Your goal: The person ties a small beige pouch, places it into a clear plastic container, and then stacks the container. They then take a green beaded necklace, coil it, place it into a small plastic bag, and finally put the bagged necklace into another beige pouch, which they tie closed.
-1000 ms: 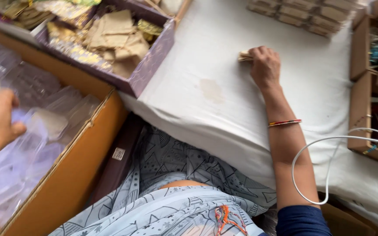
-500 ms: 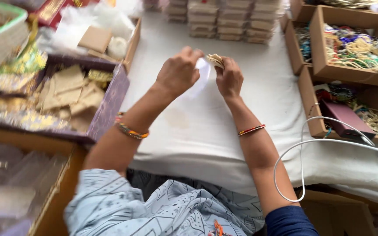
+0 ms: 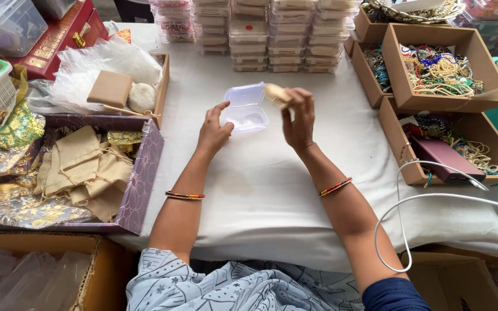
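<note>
On the white-covered tabletop [image 3: 272,190] the two hands work close together in the middle of the scene; the left hand [image 3: 213,131] has its fingers spread and loosely cupped against the left side of a small clear plastic box [image 3: 245,109], whose hinged lid stands open toward the far side; the hand steadies the box rather than clamping it, and whether the box rests on the cloth or is lifted slightly I cannot tell; the right hand [image 3: 300,118] is pinched shut on a small tan pouch [image 3: 276,94], held up at the fingertips just above and to the right of the box's open mouth; the pouch's long axis runs slantwise, its free end pointing left and far toward the box, so the box lies just left of and a little below the right hand, and the right hand is the one carrying the piece while the left sits at the box itself; to the left, a purple tray [image 3: 140,173] holds more tan drawstring pouches; at the far edge stand stacks of closed clear boxes [image 3: 272,34]; to the right, cardboard trays [image 3: 448,101] hold beaded strings; a white cable [image 3: 410,201] loops over the near right edge.
</note>
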